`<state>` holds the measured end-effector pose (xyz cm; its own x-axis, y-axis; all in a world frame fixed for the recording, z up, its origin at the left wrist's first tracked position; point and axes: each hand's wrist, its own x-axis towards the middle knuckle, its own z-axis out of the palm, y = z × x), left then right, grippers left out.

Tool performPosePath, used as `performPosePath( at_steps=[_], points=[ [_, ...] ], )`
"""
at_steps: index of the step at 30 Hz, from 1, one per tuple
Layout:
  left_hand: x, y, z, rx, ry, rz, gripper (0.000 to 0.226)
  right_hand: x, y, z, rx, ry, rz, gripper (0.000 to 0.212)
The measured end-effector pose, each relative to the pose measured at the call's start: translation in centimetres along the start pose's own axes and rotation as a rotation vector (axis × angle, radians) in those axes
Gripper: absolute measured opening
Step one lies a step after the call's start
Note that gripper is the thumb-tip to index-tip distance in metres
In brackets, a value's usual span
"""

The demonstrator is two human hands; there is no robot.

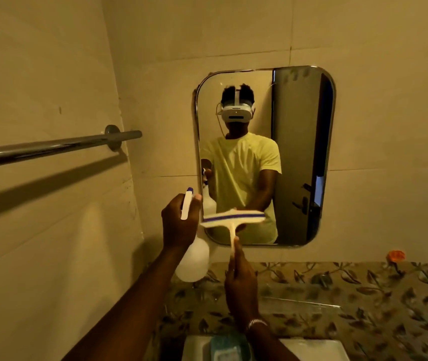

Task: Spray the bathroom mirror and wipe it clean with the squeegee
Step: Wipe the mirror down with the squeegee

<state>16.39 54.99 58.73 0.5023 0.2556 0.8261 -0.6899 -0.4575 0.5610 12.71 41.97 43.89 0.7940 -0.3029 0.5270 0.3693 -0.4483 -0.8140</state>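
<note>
A rounded-corner mirror (299, 157) hangs on the beige tiled wall and reflects a person in a yellow shirt. My left hand (179, 222) grips the neck of a white spray bottle (193, 261), whose blue-tipped nozzle points up at the mirror's lower left edge. My right hand (241, 282) holds the handle of a white squeegee (233, 217) with a blue strip. Its blade lies across the lower left part of the glass; I cannot tell whether it touches.
A chrome towel bar (51, 148) juts out from the left wall at shoulder height. A band of leaf-patterned tile (351, 295) runs below the mirror, with a small orange object (396, 255) on its top edge. A white basin (312, 349) holding a teal thing (227, 347) sits at the bottom.
</note>
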Motion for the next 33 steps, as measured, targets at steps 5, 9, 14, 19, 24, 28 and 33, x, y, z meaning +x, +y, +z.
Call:
performPosePath(
  at_steps=[5,9,14,19,24,28,33],
  points=[
    [-1.4,-1.1,0.3,0.032,-0.027,-0.015,0.022,-6.1,6.9,-2.5,-0.027,-0.109,0.297,0.047],
    [-1.8,-1.3,1.3,0.055,-0.042,-0.046,0.026,-5.9,6.0,-3.9,0.014,-0.039,0.284,0.046],
    [-0.7,0.4,2.5,0.03,-0.032,-0.039,0.027,-4.2,4.4,-5.1,0.075,0.081,0.236,0.043],
    [0.9,3.4,4.2,0.008,-0.053,0.002,0.022,-3.1,4.4,-6.0,0.074,0.123,0.236,0.045],
    [0.8,5.8,6.6,-0.117,-0.072,-0.021,0.022,-3.1,5.3,-7.3,0.102,0.194,0.26,0.043],
    [-0.4,8.2,9.7,-0.197,-0.149,-0.049,0.024,-3.2,6.3,-8.2,0.111,0.245,0.301,0.043],
    [-2.4,8.6,12.5,-0.236,-0.35,-0.125,0.025,-3.2,7.9,-9.8,0.105,0.283,0.386,0.044]
  ],
)
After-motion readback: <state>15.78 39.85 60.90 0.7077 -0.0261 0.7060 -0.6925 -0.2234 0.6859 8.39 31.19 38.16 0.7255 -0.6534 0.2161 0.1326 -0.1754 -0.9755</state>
